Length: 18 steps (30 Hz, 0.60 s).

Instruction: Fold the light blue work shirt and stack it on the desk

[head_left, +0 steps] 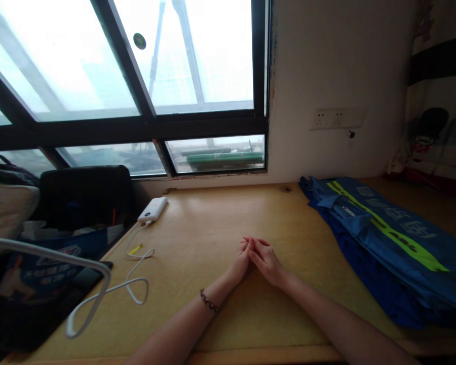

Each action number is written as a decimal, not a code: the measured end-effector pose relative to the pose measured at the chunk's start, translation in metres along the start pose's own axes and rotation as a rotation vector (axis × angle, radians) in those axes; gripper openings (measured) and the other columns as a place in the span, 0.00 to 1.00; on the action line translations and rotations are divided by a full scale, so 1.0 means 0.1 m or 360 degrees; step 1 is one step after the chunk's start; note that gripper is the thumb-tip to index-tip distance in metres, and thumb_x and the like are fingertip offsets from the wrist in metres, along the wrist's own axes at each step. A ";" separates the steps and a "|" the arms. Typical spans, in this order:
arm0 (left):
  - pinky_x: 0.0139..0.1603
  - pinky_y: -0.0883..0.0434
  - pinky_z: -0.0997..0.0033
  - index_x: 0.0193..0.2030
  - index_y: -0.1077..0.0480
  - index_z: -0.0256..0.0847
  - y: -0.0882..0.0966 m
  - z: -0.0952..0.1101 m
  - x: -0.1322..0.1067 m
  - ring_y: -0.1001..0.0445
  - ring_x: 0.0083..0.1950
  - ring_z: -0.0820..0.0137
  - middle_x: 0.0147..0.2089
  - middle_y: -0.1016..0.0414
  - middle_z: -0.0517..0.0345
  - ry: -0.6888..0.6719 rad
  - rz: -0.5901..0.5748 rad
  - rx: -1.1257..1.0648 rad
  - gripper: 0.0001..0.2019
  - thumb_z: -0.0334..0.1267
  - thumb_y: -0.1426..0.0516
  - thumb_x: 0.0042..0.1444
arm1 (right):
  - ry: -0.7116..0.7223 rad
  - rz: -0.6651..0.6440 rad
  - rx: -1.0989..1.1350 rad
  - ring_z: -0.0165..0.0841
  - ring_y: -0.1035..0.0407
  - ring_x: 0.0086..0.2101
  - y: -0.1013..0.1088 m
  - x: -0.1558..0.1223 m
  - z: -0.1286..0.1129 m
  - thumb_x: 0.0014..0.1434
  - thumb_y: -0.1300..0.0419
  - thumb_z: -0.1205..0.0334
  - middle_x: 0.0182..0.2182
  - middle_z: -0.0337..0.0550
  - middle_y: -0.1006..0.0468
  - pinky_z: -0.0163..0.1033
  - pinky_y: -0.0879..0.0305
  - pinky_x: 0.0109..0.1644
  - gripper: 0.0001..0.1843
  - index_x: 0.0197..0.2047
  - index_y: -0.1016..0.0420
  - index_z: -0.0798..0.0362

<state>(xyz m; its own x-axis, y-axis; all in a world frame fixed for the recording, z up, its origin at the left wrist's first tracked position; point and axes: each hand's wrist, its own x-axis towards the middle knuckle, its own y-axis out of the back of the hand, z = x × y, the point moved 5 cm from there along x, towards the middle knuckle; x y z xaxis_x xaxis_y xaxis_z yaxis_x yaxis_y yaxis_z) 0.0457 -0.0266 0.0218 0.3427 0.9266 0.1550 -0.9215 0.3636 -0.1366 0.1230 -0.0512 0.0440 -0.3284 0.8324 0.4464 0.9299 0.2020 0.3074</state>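
Both of my hands rest together at the middle of the wooden table point(220, 223). My left hand point(242, 262), with a dark beaded bracelet point(209, 301) on its wrist, presses against my right hand point(266, 259). Their fingers are folded together at the tips, and no object shows between them. To the left lies a white power bank point(152, 209), with a white cable point(137, 268) running from it in loops. Folded blue work clothes point(372, 228) with a yellow-green stripe lie on the right, apart from my right hand.
Behind the table are a dark-framed window point(209, 124) and a wall socket point(329, 119). A black chair-like shape point(85, 195) and a blue bag point(53, 263) stand beyond the left edge. A white cable loop hangs close to the camera at left.
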 end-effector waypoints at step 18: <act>0.43 0.32 0.65 0.36 0.28 0.32 0.03 -0.06 0.04 0.28 0.39 0.63 0.35 0.26 0.48 0.0107 -0.0009 -0.0018 0.25 0.54 0.53 0.54 | 0.0015 0.0049 -0.0037 0.36 0.35 0.46 0.01 0.00 0.00 0.58 0.51 0.52 0.46 0.47 0.30 0.43 0.40 0.51 0.24 0.56 0.45 0.51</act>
<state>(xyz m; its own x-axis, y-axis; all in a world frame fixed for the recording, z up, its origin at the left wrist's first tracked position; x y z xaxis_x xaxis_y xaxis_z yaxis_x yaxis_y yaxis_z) 0.0450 -0.0216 0.0162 0.3597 0.9287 0.0901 -0.9175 0.3696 -0.1471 0.1238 -0.0513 0.0443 -0.3010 0.8332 0.4638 0.9356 0.1640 0.3127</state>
